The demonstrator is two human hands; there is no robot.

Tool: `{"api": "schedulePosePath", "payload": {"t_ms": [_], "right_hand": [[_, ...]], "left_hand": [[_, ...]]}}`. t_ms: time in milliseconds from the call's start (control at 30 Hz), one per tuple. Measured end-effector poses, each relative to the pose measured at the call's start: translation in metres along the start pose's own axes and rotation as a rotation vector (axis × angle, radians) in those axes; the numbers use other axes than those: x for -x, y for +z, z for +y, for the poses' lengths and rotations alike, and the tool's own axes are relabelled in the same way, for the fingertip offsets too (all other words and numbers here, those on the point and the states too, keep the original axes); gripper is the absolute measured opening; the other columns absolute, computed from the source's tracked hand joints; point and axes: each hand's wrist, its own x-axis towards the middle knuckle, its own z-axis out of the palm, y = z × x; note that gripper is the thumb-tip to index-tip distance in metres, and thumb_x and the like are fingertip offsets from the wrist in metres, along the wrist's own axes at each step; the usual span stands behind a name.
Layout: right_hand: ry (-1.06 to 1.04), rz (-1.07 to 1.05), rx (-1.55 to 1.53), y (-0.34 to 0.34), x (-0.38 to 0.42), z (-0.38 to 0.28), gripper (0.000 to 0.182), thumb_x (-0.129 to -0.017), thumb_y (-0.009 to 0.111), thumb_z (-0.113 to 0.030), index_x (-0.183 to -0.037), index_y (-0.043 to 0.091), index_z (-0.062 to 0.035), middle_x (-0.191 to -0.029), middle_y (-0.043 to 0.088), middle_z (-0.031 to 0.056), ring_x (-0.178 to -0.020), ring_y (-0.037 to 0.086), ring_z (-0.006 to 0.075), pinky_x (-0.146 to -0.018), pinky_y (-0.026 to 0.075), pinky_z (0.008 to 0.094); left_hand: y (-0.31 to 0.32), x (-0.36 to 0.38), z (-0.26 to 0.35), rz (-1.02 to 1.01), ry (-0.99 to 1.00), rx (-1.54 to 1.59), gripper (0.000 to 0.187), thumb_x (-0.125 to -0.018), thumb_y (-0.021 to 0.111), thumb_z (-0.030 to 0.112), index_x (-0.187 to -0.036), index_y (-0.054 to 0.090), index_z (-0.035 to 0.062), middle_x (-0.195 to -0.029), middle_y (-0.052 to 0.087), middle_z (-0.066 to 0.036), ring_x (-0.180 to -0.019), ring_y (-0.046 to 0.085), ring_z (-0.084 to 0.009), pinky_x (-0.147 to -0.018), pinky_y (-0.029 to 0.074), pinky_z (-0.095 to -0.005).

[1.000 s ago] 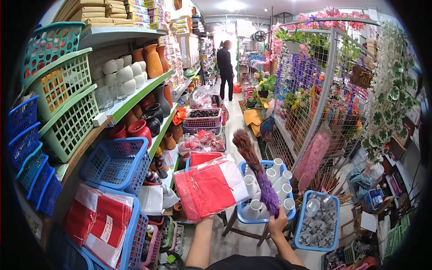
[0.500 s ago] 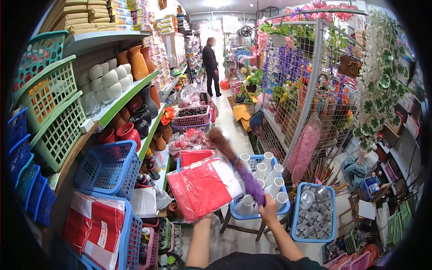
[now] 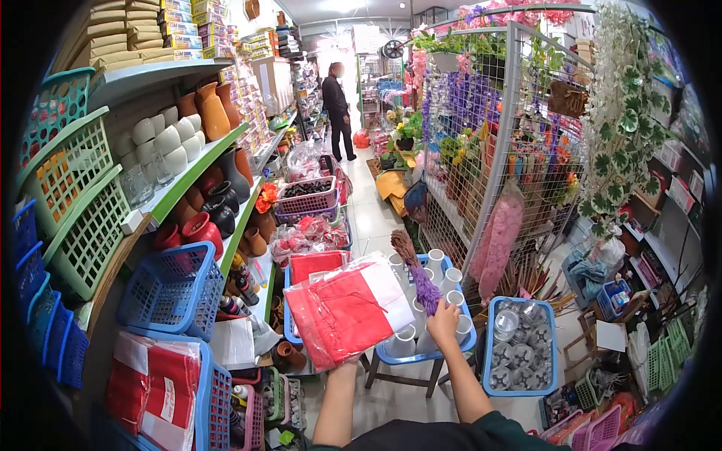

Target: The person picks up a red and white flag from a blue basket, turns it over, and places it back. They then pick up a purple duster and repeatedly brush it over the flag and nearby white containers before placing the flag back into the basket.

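My left hand point(image 3: 344, 365) is closed on the lower edge of a plastic-wrapped pack of red and white folded cloth point(image 3: 342, 316), holding it up in front of me; the pack hides most of its fingers. In my right hand point(image 3: 444, 322) is a purple-and-brown brush-like bundle point(image 3: 426, 287), gripped at its purple lower end. Its brown end points up and away, to the right of the pack. Beyond and below that hand, white bottle-shaped vases point(image 3: 451, 280) stand in a blue basket point(image 3: 471, 340) on a stool.
On the left, shelves hold clay pots point(image 3: 201, 231), white cups point(image 3: 177, 160) and an empty blue basket point(image 3: 169, 289). More red and white packs point(image 3: 169, 391) lie below. A blue crate point(image 3: 490, 379) of clear glassware sits right. A wire rack point(image 3: 502, 135) carries artificial flowers. One person point(image 3: 336, 101) stands down the aisle.
The bundle in my right hand has swung from a blurred, leftward slant close to the pack to a clearer, more upright pose further right. The view has shifted slightly; my left hand keeps the pack.
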Motion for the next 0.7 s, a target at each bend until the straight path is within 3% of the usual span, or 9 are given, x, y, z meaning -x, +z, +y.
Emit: {"api": "schedulePosePath", "payload": {"t_ms": [133, 200, 233, 267, 333, 400, 533, 567, 700], "right_hand": [[-0.065, 0.172, -0.158, -0.022, 0.004, -0.012, 0.038, -0.082, 0.062, -0.023, -0.112, 0.055, 0.0002, -0.104, 0.056, 0.0186, -0.097, 0.054, 0.0356, -0.084, 0.044, 0.0395], [-0.096, -0.193, -1.146, -0.031, 0.011, -0.023, 0.046, -0.092, 0.047, -0.042, -0.116, 0.055, -0.0030, -0.109, 0.059, 0.0142, -0.101, 0.054, 0.0253, -0.089, 0.041, 0.0393], [-0.038, -0.301, -1.291, -0.036, 0.024, -0.033, 0.058, -0.097, 0.033, -0.049, -0.125, 0.051, -0.0009, -0.116, 0.060, 0.0109, -0.107, 0.054, 0.0197, -0.093, 0.039, 0.0360], [-0.034, -0.420, -1.763, -0.012, 0.030, -0.039, 0.060, -0.095, 0.037, -0.047, -0.130, 0.045, 0.0013, -0.124, 0.056, 0.0117, -0.114, 0.051, 0.0222, -0.096, 0.037, 0.0341], [0.270, -0.428, -2.287, -0.051, 0.049, -0.074, 0.051, -0.095, 0.044, -0.039, -0.129, 0.045, -0.0019, -0.125, 0.054, 0.0122, -0.116, 0.050, 0.0257, -0.098, 0.037, 0.0377], [0.423, -0.650, -2.559, -0.074, 0.049, -0.084, 0.053, -0.093, 0.047, -0.035, -0.134, 0.039, -0.0018, -0.133, 0.047, 0.0137, -0.124, 0.042, 0.0295, -0.106, 0.031, 0.0444], [0.525, -0.702, -2.464, -0.068, 0.038, -0.076, 0.054, -0.093, 0.047, -0.035, -0.135, 0.039, -0.0030, -0.140, 0.041, 0.0177, -0.130, 0.037, 0.0328, -0.111, 0.021, 0.0493], [0.561, -0.743, -2.589, -0.062, 0.032, -0.066, 0.055, -0.093, 0.047, -0.035, -0.135, 0.038, -0.0012, -0.140, 0.040, 0.0193, -0.131, 0.035, 0.0339, -0.112, 0.020, 0.0500], [0.363, -0.624, -2.673, -0.085, 0.007, -0.046, 0.057, -0.091, 0.051, -0.037, -0.133, 0.039, 0.0004, -0.137, 0.044, 0.0194, -0.129, 0.038, 0.0337, -0.111, 0.022, 0.0490]], "left_hand": [[0.007, -0.003, -0.007, 0.009, -0.056, -0.004, 0.063, -0.093, 0.034, 0.054, -0.137, 0.034, 0.0095, -0.138, 0.043, -0.011, -0.128, 0.038, -0.0288, -0.107, 0.031, -0.0471], [0.011, -0.003, -0.010, 0.016, -0.087, -0.003, 0.063, -0.093, 0.034, 0.054, -0.137, 0.034, 0.0095, -0.137, 0.043, -0.011, -0.128, 0.039, -0.0288, -0.107, 0.032, -0.0472], [0.013, -0.002, -0.011, 0.020, -0.104, -0.002, 0.063, -0.093, 0.035, 0.054, -0.137, 0.034, 0.0095, -0.137, 0.043, -0.011, -0.127, 0.039, -0.0288, -0.106, 0.033, -0.0473], [0.015, -0.002, -0.012, 0.023, -0.122, -0.003, 0.063, -0.093, 0.035, 0.054, -0.137, 0.034, 0.0096, -0.137, 0.043, -0.011, -0.127, 0.040, -0.0288, -0.106, 0.033, -0.0474], [0.018, -0.001, -0.011, 0.031, -0.152, -0.007, 0.063, -0.093, 0.035, 0.054, -0.137, 0.034, 0.0096, -0.137, 0.044, -0.012, -0.126, 0.040, -0.0287, -0.106, 0.034, -0.0475], [0.022, -0.001, -0.005, 0.040, -0.175, -0.016, 0.063, -0.093, 0.035, 0.054, -0.137, 0.034, 0.0096, -0.137, 0.044, -0.012, -0.126, 0.041, -0.0287, -0.105, 0.034, -0.0477], [0.036, -0.006, 0.002, 0.043, -0.233, -0.023, 0.063, -0.092, 0.036, 0.054, -0.137, 0.035, 0.0097, -0.136, 0.044, -0.012, -0.125, 0.043, -0.0286, -0.104, 0.036, -0.0479], [0.039, -0.007, 0.005, 0.046, -0.244, -0.024, 0.063, -0.092, 0.036, 0.054, -0.137, 0.035, 0.0097, -0.136, 0.044, -0.012, -0.124, 0.043, -0.0286, -0.104, 0.036, -0.0480], [0.056, -0.022, 0.021, -0.039, -0.241, 0.193, 0.070, -0.089, 0.039, 0.060, -0.141, 0.032, 0.0133, -0.137, 0.043, -0.011, -0.124, 0.043, -0.0257, -0.103, 0.036, -0.0469]]}}
